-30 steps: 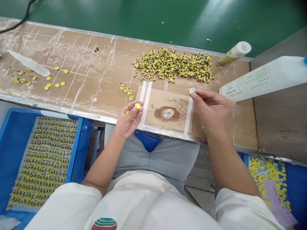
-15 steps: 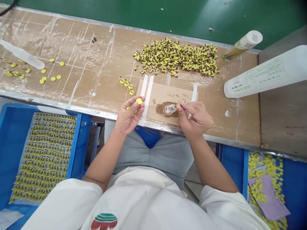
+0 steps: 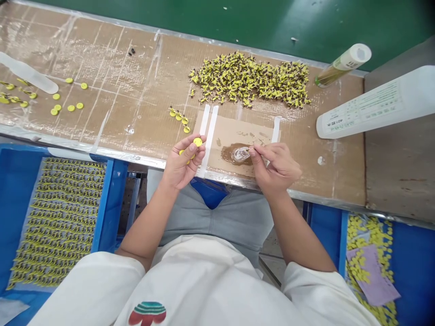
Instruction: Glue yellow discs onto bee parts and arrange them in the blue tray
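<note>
My left hand (image 3: 183,162) is closed on several round yellow discs, with one yellow disc (image 3: 197,142) pinched between thumb and fingertip. Opposite it, my right hand (image 3: 277,167) pinches something tiny, mostly hidden by the fingertips, at the edge of a clear wet puddle (image 3: 240,154). That puddle lies on a cardboard sheet (image 3: 224,129) with a brown stain around it. Just beyond my left hand stand several yellow discs with small dark figures (image 3: 179,117) on them. A large heap of small yellow-and-black figures (image 3: 251,79) lies behind the cardboard sheet.
Loose yellow discs (image 3: 71,108) and a white strip (image 3: 30,74) lie on the left. A white bottle (image 3: 374,104) and a tube (image 3: 343,65) are at the right. Blue bins flank me: rows of finished-looking pieces (image 3: 61,217) left, yellow discs (image 3: 360,267) right.
The view has shifted slightly, so things at the sides appear a little further left. Both hands keep nearly the same pose, my right fingertips still by the puddle.
</note>
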`<control>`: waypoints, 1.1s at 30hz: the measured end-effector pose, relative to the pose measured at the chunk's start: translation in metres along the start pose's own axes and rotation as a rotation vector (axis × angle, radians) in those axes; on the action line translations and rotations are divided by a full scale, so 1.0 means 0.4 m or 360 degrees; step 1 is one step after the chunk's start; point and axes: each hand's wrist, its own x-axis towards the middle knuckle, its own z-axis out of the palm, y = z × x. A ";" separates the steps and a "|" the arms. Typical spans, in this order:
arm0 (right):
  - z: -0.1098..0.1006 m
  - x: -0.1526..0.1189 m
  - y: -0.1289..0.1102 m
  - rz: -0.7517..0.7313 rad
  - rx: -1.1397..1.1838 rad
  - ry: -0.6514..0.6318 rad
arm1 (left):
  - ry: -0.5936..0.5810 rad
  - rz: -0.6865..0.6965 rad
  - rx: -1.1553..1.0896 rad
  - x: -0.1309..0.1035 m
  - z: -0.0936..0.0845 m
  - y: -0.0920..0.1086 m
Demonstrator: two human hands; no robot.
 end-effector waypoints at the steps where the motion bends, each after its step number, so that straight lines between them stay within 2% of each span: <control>1: -0.002 0.001 0.000 0.0013 0.0009 0.0023 | -0.0022 0.0006 -0.0009 -0.001 0.000 0.000; 6: -0.016 0.007 0.001 0.0095 -0.0106 -0.0030 | 0.0001 -0.0004 0.0014 -0.001 0.000 0.001; 13: -0.016 0.009 0.004 -0.0049 -0.0090 -0.0113 | -0.0077 0.0018 -0.0025 0.000 -0.004 0.000; 19: 0.000 0.014 0.023 -0.0366 0.0126 0.0010 | -0.0138 0.0012 -0.0025 -0.001 -0.005 0.000; 21: -0.002 0.016 0.020 -0.0377 0.0179 0.0040 | -0.0108 0.0004 -0.0012 -0.005 -0.004 0.000; 23: -0.008 0.017 0.005 -0.0263 0.0267 0.0119 | -0.0040 -0.0009 0.0000 -0.011 0.001 -0.002; 25: -0.014 0.020 -0.023 -0.0041 0.0457 0.0240 | 0.0006 -0.0023 -0.0017 -0.021 0.009 -0.006; 29: -0.019 0.031 -0.114 0.0377 0.0875 0.0430 | -0.0003 -0.0108 -0.0069 -0.047 0.038 -0.017; 33: -0.003 0.034 -0.198 0.0387 0.0973 0.0365 | -0.0046 -0.0212 -0.0072 -0.074 0.068 -0.032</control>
